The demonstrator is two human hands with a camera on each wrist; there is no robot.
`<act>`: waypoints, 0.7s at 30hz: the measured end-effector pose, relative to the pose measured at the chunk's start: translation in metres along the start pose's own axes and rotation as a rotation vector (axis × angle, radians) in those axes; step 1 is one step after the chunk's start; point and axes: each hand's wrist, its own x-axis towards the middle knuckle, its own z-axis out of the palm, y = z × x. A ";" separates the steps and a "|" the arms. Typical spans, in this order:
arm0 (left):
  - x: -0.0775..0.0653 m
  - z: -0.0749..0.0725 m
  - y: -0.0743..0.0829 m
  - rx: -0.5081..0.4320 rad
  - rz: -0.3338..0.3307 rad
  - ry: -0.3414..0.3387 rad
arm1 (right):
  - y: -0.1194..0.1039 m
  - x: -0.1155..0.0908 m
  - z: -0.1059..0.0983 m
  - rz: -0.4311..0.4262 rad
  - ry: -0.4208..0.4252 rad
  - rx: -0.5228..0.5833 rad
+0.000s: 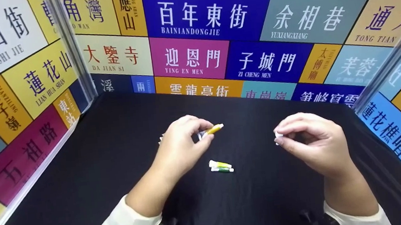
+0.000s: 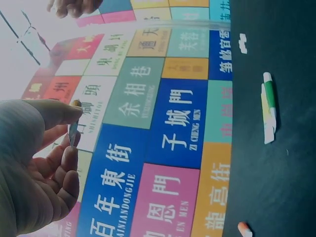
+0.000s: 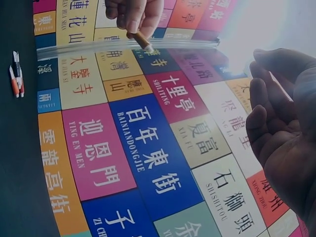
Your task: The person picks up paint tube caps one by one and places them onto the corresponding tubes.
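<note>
The yellow tube, green tube and lime tube show white ends above black cloth.

Right fingers hide — partly — a white piece.

White glare bleaches an upper corner of each wrist view; the head view is clearer.

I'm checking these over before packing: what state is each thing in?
Slim ochre-yellow tube with white tip: pinched in left hand
Slim green tube with white ends: lying on black cloth
Slim yellow-green tube: lying beside the green one
Two slim orange-and-white tubes: lying side by side
Small white pieces: lying down
Right hand: fingers curved, grip unclear
</note>
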 end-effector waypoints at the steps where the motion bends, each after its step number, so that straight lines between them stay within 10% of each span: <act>1: -0.001 -0.001 0.002 0.000 0.011 0.000 | -0.001 0.000 0.001 0.001 0.003 -0.004; 21: -0.010 -0.007 0.025 -0.017 0.122 -0.035 | -0.008 -0.003 0.009 0.083 0.026 -0.304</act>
